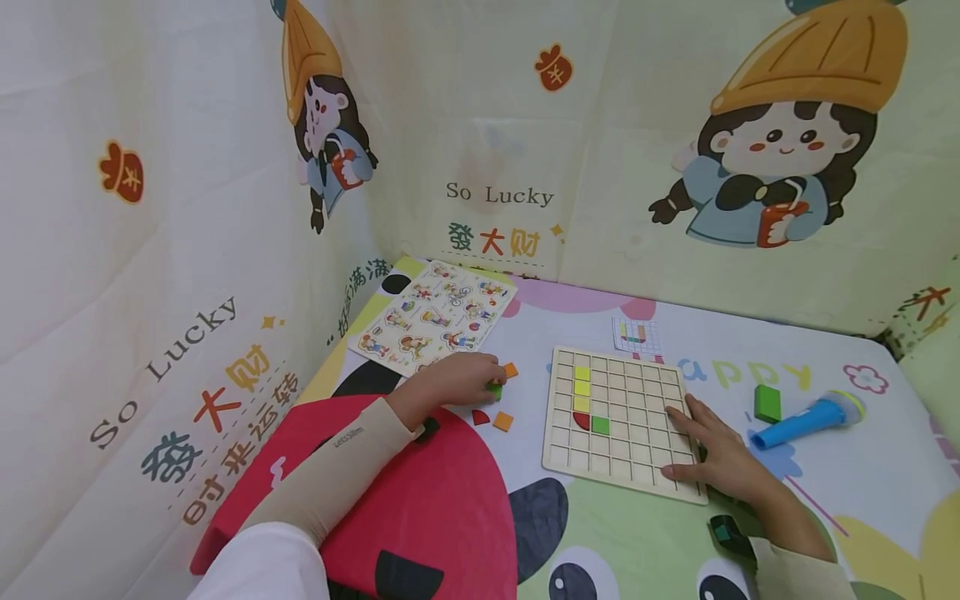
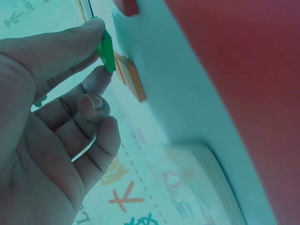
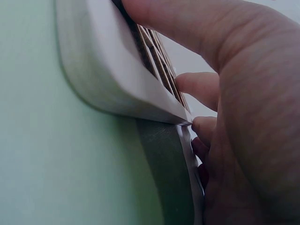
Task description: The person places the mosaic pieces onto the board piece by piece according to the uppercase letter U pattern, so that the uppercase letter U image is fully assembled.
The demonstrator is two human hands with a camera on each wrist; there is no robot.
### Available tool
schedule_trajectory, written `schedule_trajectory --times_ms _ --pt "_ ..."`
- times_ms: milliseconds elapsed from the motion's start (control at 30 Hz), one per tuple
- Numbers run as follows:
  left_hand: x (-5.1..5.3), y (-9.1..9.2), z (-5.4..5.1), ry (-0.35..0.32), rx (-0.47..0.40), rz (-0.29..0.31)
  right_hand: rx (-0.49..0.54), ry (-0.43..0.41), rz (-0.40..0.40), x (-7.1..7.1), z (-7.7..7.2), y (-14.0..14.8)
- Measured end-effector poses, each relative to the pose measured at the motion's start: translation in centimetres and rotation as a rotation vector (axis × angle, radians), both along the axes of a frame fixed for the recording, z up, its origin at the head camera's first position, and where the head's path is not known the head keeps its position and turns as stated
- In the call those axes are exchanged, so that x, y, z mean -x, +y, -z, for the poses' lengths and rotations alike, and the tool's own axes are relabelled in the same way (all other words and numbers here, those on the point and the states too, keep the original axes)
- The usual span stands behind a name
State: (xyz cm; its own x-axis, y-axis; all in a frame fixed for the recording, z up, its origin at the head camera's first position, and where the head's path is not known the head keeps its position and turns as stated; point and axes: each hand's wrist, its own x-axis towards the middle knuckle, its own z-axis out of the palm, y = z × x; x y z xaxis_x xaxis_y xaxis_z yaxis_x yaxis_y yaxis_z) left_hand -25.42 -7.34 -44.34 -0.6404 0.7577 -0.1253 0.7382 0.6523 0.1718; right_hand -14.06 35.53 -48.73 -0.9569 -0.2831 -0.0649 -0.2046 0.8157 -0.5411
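Observation:
In the head view my left hand (image 1: 467,379) pinches a green tile (image 1: 495,390) between thumb and index finger, left of the wooden grid board (image 1: 624,476). Its other fingers curl loosely in the left wrist view, where the green tile (image 2: 107,51) tilts just over the table. Three yellow squares (image 1: 582,387) run in a column on the board, with a red quarter-round piece (image 1: 581,421) below and a green square (image 1: 600,425) beside that. My right hand (image 1: 716,454) rests spread on the board's right edge, thumb and fingertips touching it.
Loose orange tiles (image 1: 503,422) and a red piece (image 1: 480,417) lie near my left hand. Behind are a picture puzzle board (image 1: 435,318) and a pattern card (image 1: 637,336). A green block (image 1: 767,403) and a blue toy microphone (image 1: 806,422) lie at the right.

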Motion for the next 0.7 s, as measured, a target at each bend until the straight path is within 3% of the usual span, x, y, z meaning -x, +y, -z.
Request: schedule_trajectory --times_ms 167,400,700 --pt "0.1 1.4 0.0 -0.018 -0.009 0.016 0.009 0.001 -0.004 0.0 0.0 0.1" --pt "0.0 3.3 0.0 0.013 0.021 0.063 0.001 -0.003 -0.007 0.0 0.1 0.1" --pt "-0.6 5.8 -0.4 0.004 0.039 0.056 0.005 -0.009 -0.004 -0.1 0.0 0.1"
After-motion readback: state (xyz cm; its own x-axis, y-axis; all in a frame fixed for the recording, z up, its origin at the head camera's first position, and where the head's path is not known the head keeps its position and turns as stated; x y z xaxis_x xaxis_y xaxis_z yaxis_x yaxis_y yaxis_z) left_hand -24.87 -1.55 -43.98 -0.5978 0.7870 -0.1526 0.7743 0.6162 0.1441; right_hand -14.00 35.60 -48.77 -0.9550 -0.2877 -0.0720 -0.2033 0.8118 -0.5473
